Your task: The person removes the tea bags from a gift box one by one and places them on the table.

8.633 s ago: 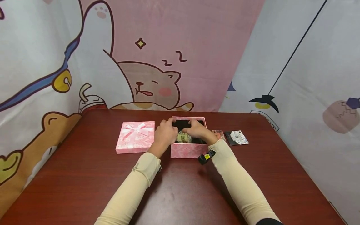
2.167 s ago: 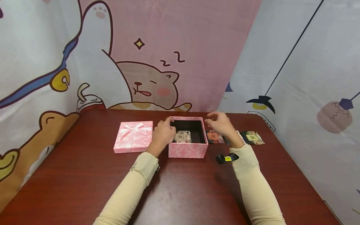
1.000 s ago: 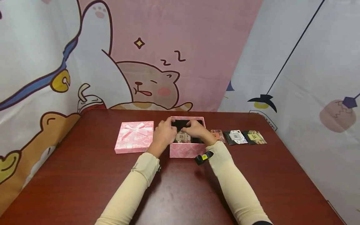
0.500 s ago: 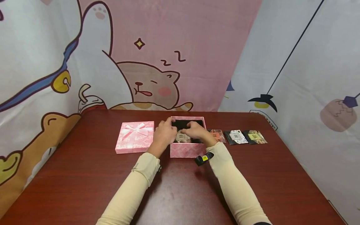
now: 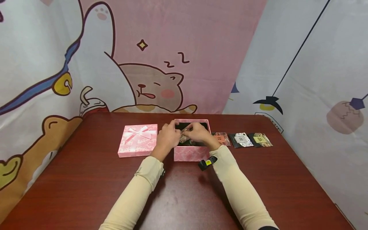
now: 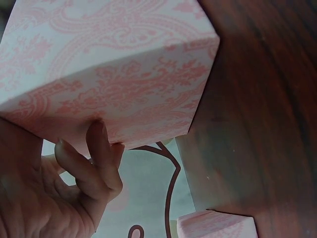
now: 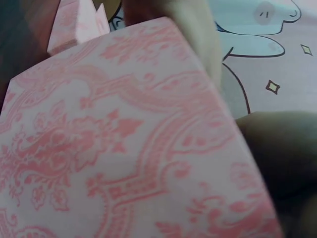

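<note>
An open pink patterned box (image 5: 188, 155) with a black inside stands in the middle of the table in the head view. My left hand (image 5: 169, 135) grips its left wall at the rim. In the left wrist view, this hand's fingers (image 6: 99, 141) touch the outer wall. My right hand (image 5: 199, 132) reaches into the box and pinches a small flat patterned packet (image 5: 184, 138), which is tilted; its lower part is hard to make out. In the right wrist view the box wall (image 7: 99, 148) covers most of the work, and the hand (image 7: 282, 136) is blurred.
The pink lid with a ribbon bow (image 5: 138, 143) lies left of the box. To the right lie flat packets in a row: an orange-labelled one (image 5: 222, 138), a white one (image 5: 242, 139) and a yellow-labelled one (image 5: 261, 139). A cartoon-print cloth (image 5: 161, 86) hangs behind the table.
The yellow-labelled packet went from the box to the row's right end. My right hand came back into the box. The packet there lay flat half a second ago and is now lifted and tilted.
</note>
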Tool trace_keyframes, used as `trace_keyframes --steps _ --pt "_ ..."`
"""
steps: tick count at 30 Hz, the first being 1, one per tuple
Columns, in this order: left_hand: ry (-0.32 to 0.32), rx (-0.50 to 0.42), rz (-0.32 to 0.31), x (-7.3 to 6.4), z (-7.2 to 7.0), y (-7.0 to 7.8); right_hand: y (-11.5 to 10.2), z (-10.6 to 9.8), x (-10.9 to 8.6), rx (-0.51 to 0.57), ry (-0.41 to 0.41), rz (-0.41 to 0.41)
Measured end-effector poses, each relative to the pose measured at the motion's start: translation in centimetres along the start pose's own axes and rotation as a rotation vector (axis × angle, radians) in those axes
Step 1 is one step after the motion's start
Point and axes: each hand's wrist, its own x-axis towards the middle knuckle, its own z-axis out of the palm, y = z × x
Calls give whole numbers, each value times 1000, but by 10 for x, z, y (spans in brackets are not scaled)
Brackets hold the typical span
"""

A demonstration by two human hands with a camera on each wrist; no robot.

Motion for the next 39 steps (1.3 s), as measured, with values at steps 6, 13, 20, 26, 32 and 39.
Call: trace_keyframes --steps 6,13,20,26,32,39 --pt "6 -1 -1 0 2 -1 7 3 5 -54 38 -1" --pt "8 -6 -3 1 1 0 5 -15 -7 34 52 -24" --pt "-2 -25 -6 0 0 2 12 -47 -33 166 52 -32" --pt "-10 -22 -1 -1 1 1 24 -71 -58 192 57 4" --pt "-5 -13 5 0 1 1 37 -91 -78 250 71 49" --pt "-25 -19 0 -1 1 1 57 -112 -99 283 108 65"
